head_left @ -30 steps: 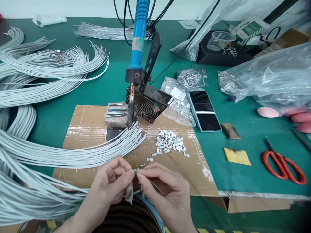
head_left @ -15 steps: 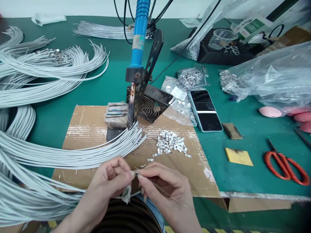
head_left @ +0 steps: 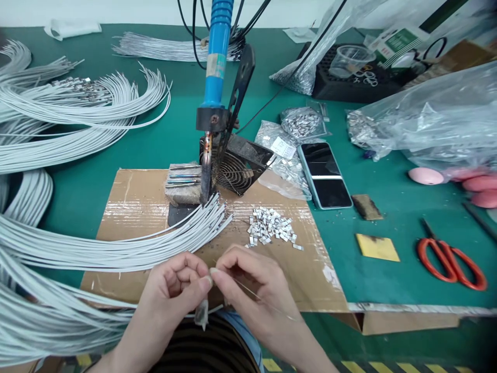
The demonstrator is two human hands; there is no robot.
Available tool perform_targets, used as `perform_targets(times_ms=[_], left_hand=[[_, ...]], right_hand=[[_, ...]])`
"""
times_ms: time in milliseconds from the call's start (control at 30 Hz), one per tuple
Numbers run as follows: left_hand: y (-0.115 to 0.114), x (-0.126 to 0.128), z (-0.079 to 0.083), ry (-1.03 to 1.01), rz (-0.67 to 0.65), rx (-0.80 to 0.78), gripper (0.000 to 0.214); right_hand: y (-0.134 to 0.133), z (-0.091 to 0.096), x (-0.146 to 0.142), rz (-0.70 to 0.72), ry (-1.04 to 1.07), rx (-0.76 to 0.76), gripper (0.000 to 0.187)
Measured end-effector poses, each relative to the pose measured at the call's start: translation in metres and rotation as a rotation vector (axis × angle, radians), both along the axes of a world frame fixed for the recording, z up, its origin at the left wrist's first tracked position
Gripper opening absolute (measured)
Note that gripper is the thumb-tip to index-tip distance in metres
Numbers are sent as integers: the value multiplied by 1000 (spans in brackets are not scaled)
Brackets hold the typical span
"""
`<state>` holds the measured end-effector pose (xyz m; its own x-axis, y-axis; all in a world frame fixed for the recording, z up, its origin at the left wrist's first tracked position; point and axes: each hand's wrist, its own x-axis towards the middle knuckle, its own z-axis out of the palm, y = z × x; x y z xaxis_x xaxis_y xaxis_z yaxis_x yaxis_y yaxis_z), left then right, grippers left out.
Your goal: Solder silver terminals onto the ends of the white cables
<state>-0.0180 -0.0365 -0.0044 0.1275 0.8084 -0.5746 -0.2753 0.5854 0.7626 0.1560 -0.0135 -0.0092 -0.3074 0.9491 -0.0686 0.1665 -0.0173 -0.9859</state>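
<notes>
My left hand [head_left: 176, 292] and my right hand [head_left: 258, 295] meet fingertip to fingertip over the front of the cardboard sheet [head_left: 128, 207]. My left thumb and forefinger are closed in a pinch, and what lies between them is hidden. Something whitish and crumpled [head_left: 201, 315] hangs below those fingers. A thin wire [head_left: 248, 288] runs through my right hand, which is closed with thumb and forefinger pressed together. Beyond my hands lies a pile of small metal connector pieces [head_left: 272, 226]. White cables [head_left: 186, 245] spread to the left with their ends on the cardboard.
A blue-handled soldering iron [head_left: 220, 57] points down in its stand, beside a small black fan [head_left: 236, 173]. To the right lie a phone [head_left: 325, 176], a yellow sponge [head_left: 377, 247] and red-handled scissors [head_left: 438, 259]. Plastic bags [head_left: 430, 114] and more cable bundles [head_left: 77, 142] sit farther back.
My right fingers have closed in against my left fingertips, and the small metallic bit seen between them is now hidden. The whole view has shifted slightly.
</notes>
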Motion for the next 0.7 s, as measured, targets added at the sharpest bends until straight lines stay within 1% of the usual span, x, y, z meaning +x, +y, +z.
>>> perform_targets(times_ms=[33,67,133,167,200,233,267,333,367,400,467,500,533,567,600,667,700], left_hand=[[0,0,0,4,-6,1,38],[0,0,1,-4,-12,0,38],[0,1,2,-47,2,-13,37],[0,2,3,-72,16,-22,36],[0,2,3,-89,31,-28,35],[1,2,3,-98,37,-26,34],[1,3,2,-94,34,-17,33],[2,3,-1,-46,22,8,34],[3,3,-2,-8,21,16,35],[4,4,-3,34,30,19,36],[7,4,-3,100,72,10,35],[8,5,-3,119,98,1,34],[10,5,-2,127,114,-8,33],[12,6,-2,132,126,-16,32],[13,7,-1,134,134,-22,31],[15,8,0,140,144,-25,30],[15,9,0,143,147,-21,30]], right_hand=[[0,-1,-1,14,4,-4,27],[0,-3,-2,30,43,-40,27],[-4,-9,-6,57,217,-188,29],[-7,-13,-10,53,321,-259,32],[-10,-17,-13,31,401,-299,34],[-14,-21,-16,-13,439,-295,35],[-16,-24,-18,-67,425,-254,34],[-20,-28,-17,-163,301,-127,32],[-19,-29,-12,-185,240,-82,31],[-18,-30,-5,-210,205,-60,33],[-13,-32,14,-292,209,-68,44],[-9,-33,25,-390,214,-72,53],[-6,-34,36,-473,174,-65,58],[-3,-36,45,-541,66,-35,58],[0,-38,53,-564,-83,15,53],[4,-43,61,-522,-377,121,34],[5,-46,62,-485,-469,159,25]])
